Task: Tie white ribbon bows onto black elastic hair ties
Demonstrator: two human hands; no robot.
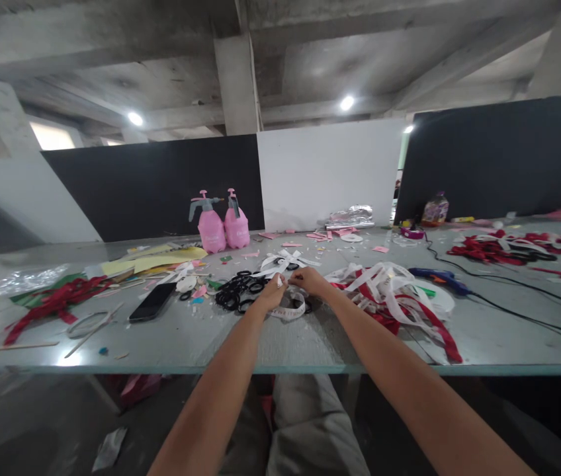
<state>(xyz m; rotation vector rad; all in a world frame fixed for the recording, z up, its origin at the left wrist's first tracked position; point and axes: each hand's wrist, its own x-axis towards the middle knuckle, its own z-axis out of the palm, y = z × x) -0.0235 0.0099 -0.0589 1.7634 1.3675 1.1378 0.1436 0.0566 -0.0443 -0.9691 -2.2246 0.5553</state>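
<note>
Both hands meet over the middle of the table. My left hand is closed in a pinch on a white printed ribbon, which loops down toward the tabletop. Close beside it, my right hand has its fingers pressed together near the ribbon's upper end; what they hold is too small to make out. Just beyond the hands lies a white ribbon bow with a black band. A heap of black hair ties is left of my left hand. Red and white ribbons are piled to the right.
A black phone, scissors and red ribbons lie at the left. Two pink spray bottles stand at the back. A blue glue gun with a cable rests at the right. A bottle stands by the dark panel.
</note>
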